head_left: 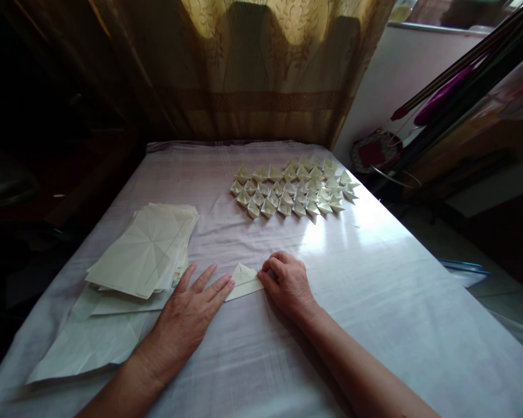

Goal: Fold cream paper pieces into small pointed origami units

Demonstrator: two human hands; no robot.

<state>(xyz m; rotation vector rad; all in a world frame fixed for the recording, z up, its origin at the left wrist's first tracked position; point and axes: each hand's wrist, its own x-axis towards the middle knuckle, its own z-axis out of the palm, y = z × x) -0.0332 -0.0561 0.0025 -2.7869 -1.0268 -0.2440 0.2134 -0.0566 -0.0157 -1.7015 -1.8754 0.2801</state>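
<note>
A small folded piece of paper [243, 280], pale cream with a pointed top and a straight lower strip, lies on the table between my hands. My left hand [196, 305] is flat with its fingers spread, and its fingertips rest at the paper's left end. At the right end, the curled fingers and thumb of my right hand [286, 283] pinch the paper's edge. Close by my left hand sits a stack of creased paper sheets [150, 244], with larger loose sheets [96, 337] under it.
Several rows of folded paper boats [287, 194] stand at the far right of the cloth-covered table [375, 337]. A patterned curtain [261, 69] hangs behind the far edge. Beyond the right edge are poles [444, 75] and a blue-edged plastic item [464, 271].
</note>
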